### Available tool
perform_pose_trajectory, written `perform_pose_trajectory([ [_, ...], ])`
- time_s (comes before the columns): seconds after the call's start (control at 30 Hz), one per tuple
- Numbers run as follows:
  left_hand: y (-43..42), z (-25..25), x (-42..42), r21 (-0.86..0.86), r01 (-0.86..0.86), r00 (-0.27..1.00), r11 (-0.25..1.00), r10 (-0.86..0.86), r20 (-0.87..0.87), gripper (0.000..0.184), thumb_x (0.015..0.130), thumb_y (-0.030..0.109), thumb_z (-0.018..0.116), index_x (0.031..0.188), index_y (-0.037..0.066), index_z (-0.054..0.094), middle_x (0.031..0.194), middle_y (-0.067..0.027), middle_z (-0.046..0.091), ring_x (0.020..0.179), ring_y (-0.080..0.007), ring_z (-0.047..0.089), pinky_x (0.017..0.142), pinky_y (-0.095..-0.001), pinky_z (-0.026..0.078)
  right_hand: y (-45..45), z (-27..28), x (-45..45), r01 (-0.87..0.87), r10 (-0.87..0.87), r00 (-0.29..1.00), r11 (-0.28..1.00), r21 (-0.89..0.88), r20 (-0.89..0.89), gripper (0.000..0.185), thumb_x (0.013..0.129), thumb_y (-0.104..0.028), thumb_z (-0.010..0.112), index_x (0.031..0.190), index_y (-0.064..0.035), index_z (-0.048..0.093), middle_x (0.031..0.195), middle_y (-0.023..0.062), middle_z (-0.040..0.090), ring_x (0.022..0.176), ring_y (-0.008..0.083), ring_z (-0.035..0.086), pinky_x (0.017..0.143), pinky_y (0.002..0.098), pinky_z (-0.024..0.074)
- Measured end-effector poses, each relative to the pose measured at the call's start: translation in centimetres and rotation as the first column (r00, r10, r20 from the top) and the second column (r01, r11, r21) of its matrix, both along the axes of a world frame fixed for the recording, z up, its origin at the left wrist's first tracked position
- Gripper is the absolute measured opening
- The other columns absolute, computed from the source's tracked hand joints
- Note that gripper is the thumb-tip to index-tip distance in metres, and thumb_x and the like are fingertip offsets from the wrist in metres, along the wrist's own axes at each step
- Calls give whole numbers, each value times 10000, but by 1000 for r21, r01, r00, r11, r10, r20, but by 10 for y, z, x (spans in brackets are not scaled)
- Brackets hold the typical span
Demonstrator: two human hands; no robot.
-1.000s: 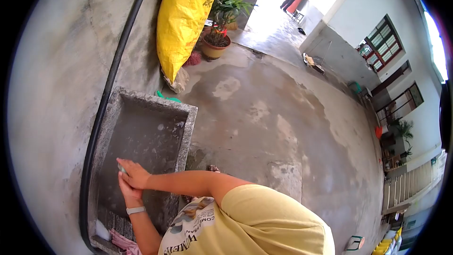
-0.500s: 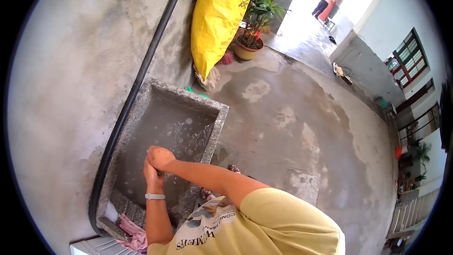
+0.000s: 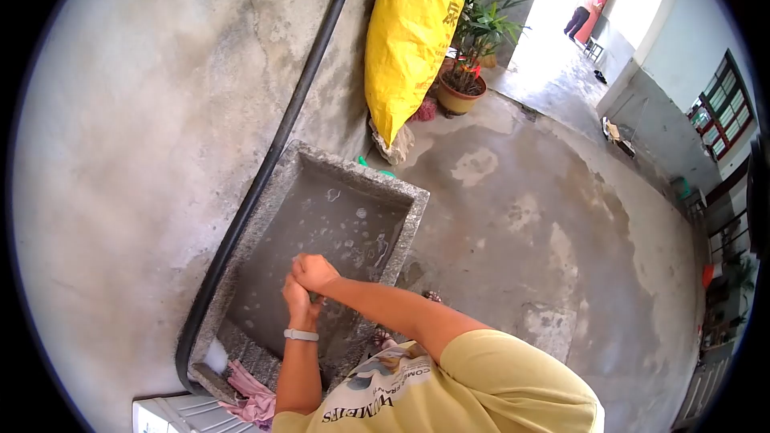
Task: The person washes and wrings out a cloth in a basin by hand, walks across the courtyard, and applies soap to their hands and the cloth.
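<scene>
My left hand [image 3: 297, 298], with a light band on its wrist, is closed and pressed against my right hand [image 3: 316, 273]. The fingers of my right hand wrap over those of the left, and whatever lies between the palms is hidden. Both hands are held above a rectangular stone basin [image 3: 411, 228]. Murky grey water [image 3: 321, 220] with bubbles and foam patches fills much of it. At the basin's near end, a pink cloth [image 3: 251, 398] hangs over the rim.
A black pipe [image 3: 277, 144] runs along the wall beside the basin. Beyond its far end stand a yellow sack [image 3: 409, 40] and a potted plant [image 3: 460, 96]. Wet patches mark the concrete floor [image 3: 513, 200]. Another person [image 3: 581, 14] stands in the far doorway.
The camera view has shifted, so basin and hands appear farther right. My hands stay pressed together over the water, with the fingers slightly rearranged.
</scene>
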State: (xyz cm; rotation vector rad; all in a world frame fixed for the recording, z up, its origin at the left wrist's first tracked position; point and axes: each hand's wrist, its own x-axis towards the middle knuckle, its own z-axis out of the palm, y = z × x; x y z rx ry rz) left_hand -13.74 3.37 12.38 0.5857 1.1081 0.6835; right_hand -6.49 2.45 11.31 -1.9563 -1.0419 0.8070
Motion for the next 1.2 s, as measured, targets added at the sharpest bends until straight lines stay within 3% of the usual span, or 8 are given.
perform_pose_trajectory([
  [0.3, -5, 2, -8, -8, 229, 960, 973, -227, -164, 329, 844, 400, 392, 945, 104, 497, 757, -33, 542, 552, -131, 513, 318, -242, 317, -12, -13, 7, -220, 215, 969, 975, 26, 123, 294, 818, -238, 384, 838, 15, 533, 818, 248, 563, 778, 396, 546, 704, 435, 443],
  [0.53, 18, -33, -51, 101, 370, 928, 923, -362, -93, 333, 836, 331, 474, 1021, 56, 508, 910, -43, 570, 765, -160, 538, 599, -298, 419, -7, -61, 28, -325, 307, 896, 946, 3, 320, 296, 839, -213, 359, 842, 20, 540, 863, 246, 563, 813, 367, 554, 728, 418, 443],
  [0.73, 44, -73, -84, 191, 210, 972, 959, -185, -143, 172, 756, 104, 598, 908, 31, 561, 821, -32, 589, 788, -185, 563, 696, -329, 441, -27, -44, 74, 145, -136, 977, 988, -48, 163, 279, 772, -229, 433, 841, -13, 595, 858, 205, 585, 818, 354, 563, 733, 413, 449],
  [0.8, 81, -208, -139, 403, 618, 593, 674, -64, -803, 96, 760, 105, 570, 797, 21, 600, 745, -86, 613, 699, -199, 581, 663, -321, 450, -48, -44, 86, -122, 162, 935, 982, -145, 316, 257, 750, -209, 415, 815, -28, 586, 840, 194, 580, 842, 345, 549, 765, 398, 438],
  [0.93, 16, -206, -96, 331, 920, 359, 210, -118, -926, 132, 745, 144, 496, 763, 47, 582, 738, -176, 572, 723, -342, 549, 617, -387, 425, -71, -53, 81, -161, 178, 981, 967, -196, 73, 230, 764, -184, 428, 830, -67, 615, 745, 146, 607, 727, 281, 600, 661, 358, 478],
  [1.07, -4, -182, -48, 332, 935, 351, 120, -427, -833, 151, 738, 151, 481, 783, 48, 583, 811, -189, 574, 814, -343, 541, 686, -395, 422, -75, -43, 83, -92, 63, 991, 962, -258, -121, 206, 715, -185, 489, 829, -85, 629, 772, 186, 599, 772, 312, 585, 715, 348, 461],
  [1.17, 5, -192, -69, 160, 969, 207, 187, -262, -943, 208, 744, 185, 478, 803, 33, 608, 804, -211, 579, 789, -359, 553, 687, -411, 428, -72, -69, 90, -103, 82, 990, 976, -192, -118, 221, 790, -162, 446, 903, -39, 591, 659, 97, 607, 546, 146, 587, 514, 278, 465],
  [1.2, 22, -208, -87, 176, 864, 334, 472, -277, -901, 228, 743, 196, 483, 792, 13, 609, 785, -214, 583, 763, -368, 558, 668, -413, 434, -71, -66, 92, -128, 105, 987, 972, -197, -123, 221, 790, -162, 446, 903, -39, 591, 659, 97, 607, 546, 146, 587, 514, 278, 465],
])
